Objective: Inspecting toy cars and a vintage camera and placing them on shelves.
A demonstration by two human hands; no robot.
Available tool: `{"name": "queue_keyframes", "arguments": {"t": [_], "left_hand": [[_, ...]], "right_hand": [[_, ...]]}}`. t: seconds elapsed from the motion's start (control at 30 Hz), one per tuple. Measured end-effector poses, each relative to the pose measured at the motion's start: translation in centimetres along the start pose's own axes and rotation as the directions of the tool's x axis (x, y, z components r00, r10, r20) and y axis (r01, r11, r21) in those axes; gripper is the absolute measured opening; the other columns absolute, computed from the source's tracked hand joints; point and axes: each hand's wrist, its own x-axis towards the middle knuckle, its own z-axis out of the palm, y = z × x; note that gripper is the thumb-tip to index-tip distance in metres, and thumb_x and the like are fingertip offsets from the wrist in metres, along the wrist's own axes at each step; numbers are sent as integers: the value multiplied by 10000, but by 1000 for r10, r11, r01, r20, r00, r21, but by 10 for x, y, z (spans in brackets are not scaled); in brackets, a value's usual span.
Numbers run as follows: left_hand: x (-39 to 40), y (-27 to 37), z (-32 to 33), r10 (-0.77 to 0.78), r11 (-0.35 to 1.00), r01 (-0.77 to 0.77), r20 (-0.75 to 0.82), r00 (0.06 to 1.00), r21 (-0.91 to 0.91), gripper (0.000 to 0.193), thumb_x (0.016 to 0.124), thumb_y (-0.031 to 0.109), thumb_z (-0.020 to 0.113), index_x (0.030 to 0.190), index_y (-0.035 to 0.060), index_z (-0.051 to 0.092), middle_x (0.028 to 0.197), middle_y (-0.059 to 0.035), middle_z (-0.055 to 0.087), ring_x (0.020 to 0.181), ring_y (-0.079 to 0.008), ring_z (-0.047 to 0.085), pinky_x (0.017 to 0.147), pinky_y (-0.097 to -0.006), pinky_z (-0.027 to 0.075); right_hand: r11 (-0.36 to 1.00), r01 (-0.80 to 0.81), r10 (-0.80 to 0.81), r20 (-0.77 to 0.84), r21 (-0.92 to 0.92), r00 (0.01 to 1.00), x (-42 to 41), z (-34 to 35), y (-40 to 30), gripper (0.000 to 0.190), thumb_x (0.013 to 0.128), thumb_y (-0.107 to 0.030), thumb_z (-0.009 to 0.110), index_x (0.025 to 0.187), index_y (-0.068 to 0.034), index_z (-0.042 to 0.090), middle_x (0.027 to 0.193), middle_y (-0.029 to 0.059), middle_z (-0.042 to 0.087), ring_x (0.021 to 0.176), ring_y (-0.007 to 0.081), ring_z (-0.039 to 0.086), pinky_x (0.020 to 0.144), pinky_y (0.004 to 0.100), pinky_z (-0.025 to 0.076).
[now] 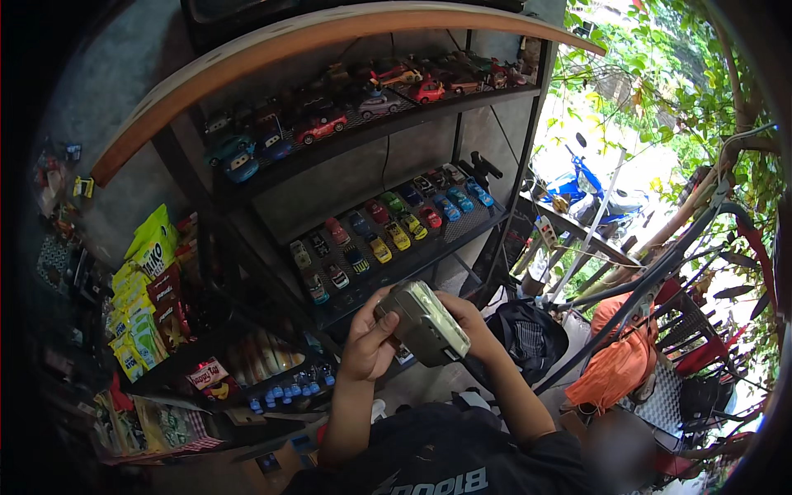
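Note:
A boxy olive-grey object [427, 325] with a shiny, pale side is held up in front of my chest. It may be a toy vehicle, but its exact kind is unclear. My left hand [369, 340] grips its left end, the thumb lying on the near face. Around the far right side wraps my right hand [467, 318], its fingers partly hidden by the object. Just beyond both hands stands a dark metal shelf rack [396, 281], with rows of small toy cars [377, 213] on its lower mesh shelf.
Larger toy cars [322, 128] fill the upper shelf, beneath a curved-looking wooden board [346, 28]. Hanging snack packets [133, 309] and small blue-capped bottles [291, 391] are at left. A black bag [526, 340], an orange cloth [612, 352] and a blue motorcycle [581, 182] are at right.

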Motion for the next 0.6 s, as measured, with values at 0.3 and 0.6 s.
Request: {"name": "queue_keyframes", "arguments": {"t": [0.3, 0.6], "left_hand": [[28, -10, 35, 106, 978, -95, -52, 993, 184, 450, 921, 154, 615, 1297, -18, 437, 1185, -108, 568, 1088, -162, 555, 918, -290, 452], [97, -55, 86, 260, 932, -222, -103, 960, 286, 442, 919, 147, 621, 1290, -14, 440, 1154, -95, 578, 1065, -149, 555, 918, -278, 446]], "right_hand": [[1000, -15, 14, -5, -6, 1000, 3, -46, -11, 129, 902, -46, 531, 1011, -1, 584, 942, 61, 607, 879, 151, 571, 804, 277, 433], [995, 67, -69, -32, -74, 997, 1, -139, 0, 367, 797, 25, 493, 1155, 27, 573, 1023, 98, 627, 913, 166, 588, 798, 282, 453]]}}
